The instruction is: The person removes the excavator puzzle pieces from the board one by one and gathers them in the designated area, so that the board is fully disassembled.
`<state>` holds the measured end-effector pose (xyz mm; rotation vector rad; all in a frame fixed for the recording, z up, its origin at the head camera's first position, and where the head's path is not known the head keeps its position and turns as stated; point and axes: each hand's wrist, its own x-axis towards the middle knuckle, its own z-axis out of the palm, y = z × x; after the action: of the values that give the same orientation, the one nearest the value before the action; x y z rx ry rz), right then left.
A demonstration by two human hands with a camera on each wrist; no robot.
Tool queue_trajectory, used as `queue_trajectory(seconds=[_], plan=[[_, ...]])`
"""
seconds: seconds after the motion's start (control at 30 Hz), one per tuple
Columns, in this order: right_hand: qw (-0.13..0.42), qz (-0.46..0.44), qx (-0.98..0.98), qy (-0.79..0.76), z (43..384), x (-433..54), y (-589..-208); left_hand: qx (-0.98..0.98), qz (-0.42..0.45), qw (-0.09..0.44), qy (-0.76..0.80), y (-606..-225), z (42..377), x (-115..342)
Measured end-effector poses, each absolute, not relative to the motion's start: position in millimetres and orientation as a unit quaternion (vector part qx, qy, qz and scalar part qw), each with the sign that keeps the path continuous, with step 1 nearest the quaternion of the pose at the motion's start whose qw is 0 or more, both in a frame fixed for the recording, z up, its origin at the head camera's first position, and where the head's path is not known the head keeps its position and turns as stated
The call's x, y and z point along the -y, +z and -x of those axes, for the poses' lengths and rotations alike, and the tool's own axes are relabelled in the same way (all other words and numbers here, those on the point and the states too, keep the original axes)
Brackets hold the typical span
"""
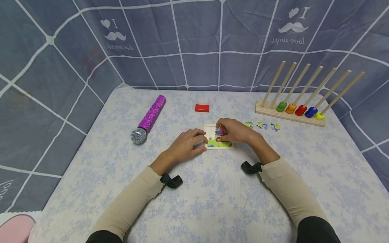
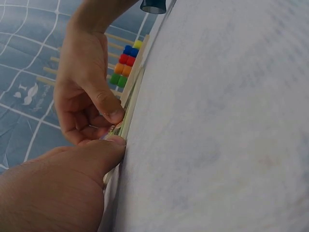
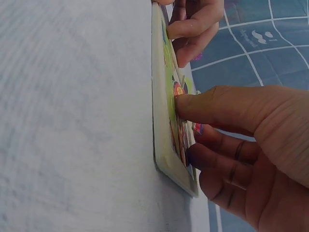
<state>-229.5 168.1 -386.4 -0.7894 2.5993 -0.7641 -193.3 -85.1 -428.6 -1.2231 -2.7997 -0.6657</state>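
A small wooden jigsaw tray [image 1: 210, 130] with a pale rim lies flat in the middle of the table, its lower strip filled with a green picture. My left hand [image 1: 186, 145] holds the tray's left side, fingertips over the rim and thumb at the near corner. Over the right half of the tray, my right hand [image 1: 235, 131] pinches a colourful puzzle piece [image 1: 218, 135] between thumb and fingers. In the right wrist view the thumb [image 3: 193, 105] presses close to the picture, and the fingers partly hide the piece. Several loose puzzle pieces [image 1: 262, 126] lie to the right.
A red block [image 1: 202, 108] lies behind the tray. At left lies a glittery purple microphone [image 1: 152, 114]. A wooden peg rack [image 1: 288, 114] with coloured beads stands at the back right. Patterned cloth [image 1: 200, 33] hangs behind the table.
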Motion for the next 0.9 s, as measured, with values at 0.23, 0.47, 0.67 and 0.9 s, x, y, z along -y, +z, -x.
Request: queue_trajectory(seconds=[0.23,0.47,0.67,0.9], plan=[[0.143,0.303,-0.876,-0.346,230,-177,-384,0.894,0.393,0.006,-0.216,-429,194,85],[0.158,0.281,-0.833,-0.450,230,-209,-367,0.898,0.385,-0.007,-0.212,-430,194,82],[0.140,0.194,-0.883,-0.404,220,-276,-352,0.904,0.375,-0.016,-0.207,-430,192,80],[0.149,0.125,-0.917,-0.347,209,-328,-381,0.908,0.367,-0.019,-0.200,-428,193,83]])
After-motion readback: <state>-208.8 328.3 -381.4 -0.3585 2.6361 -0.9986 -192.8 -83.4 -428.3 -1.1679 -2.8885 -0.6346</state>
